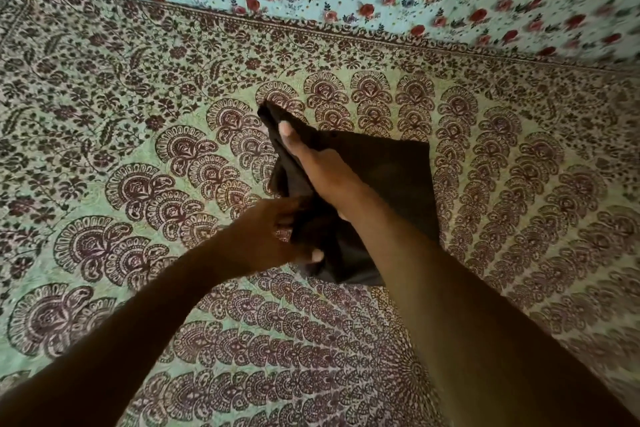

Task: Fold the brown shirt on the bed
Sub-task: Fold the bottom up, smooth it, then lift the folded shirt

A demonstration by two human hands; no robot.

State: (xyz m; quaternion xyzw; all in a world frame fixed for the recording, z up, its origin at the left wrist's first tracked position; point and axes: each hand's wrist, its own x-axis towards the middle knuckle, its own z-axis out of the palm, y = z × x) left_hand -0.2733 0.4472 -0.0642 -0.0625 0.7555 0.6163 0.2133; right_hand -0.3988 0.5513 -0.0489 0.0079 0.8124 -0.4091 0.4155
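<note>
Now your shirt (388, 180) is already a small, dark bundle in the middle of the bed (138, 156), on the green patterned sheet. Its right part lies flat on the bed, and its left edge is lifted up. Your right hand (311, 166) reaches across the top of the shirt, and its thumb and fingers pinch the far left edge. Your left hand (273, 236) grips the near left corner, with the thumb on top of the cloth. So both hands are closed on the shirt.

It looks like you are near the end, making one of the last folds. Next, you likely need to bring the lifted left edge over onto the flat right part, keeping the edges lined up. Then press it flat and let go. Move slowly, because the soft layers could slip apart.
</note>
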